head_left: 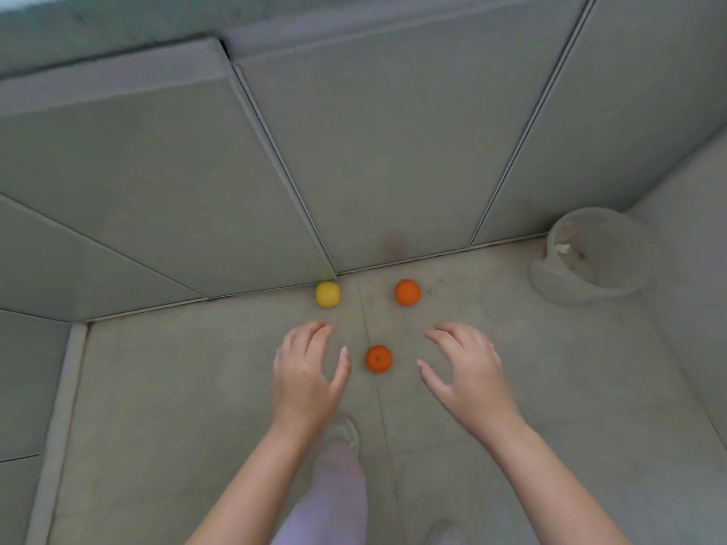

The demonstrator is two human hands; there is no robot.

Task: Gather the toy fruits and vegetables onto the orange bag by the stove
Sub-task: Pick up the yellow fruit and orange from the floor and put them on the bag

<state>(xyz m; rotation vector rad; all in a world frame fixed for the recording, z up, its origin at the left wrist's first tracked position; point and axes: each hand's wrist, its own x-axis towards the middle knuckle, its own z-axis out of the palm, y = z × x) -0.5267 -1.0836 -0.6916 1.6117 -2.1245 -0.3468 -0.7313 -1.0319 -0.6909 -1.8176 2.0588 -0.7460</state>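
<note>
Orange and yellow toys lie on the floor by the cabinets, the near orange (379,359) between the left hand (305,373) and right hand (470,373), both spread open and empty, so pickup looks next, needing a closing reach.

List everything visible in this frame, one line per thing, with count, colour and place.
yellow toy fruit: one, yellow, on the floor against the cabinet base, ahead of the left hand.
orange toy fruits: two, orange; far one ahead of the right hand, near one between both hands.
bin: one, pale and translucent, on the floor at the right.
cabinet doors: several, grey-green, across the top.
floor: pale tiles.
leg: one clearly seen, light trousers, bottom centre.
left hand: open, empty.
right hand: open, empty.
</note>
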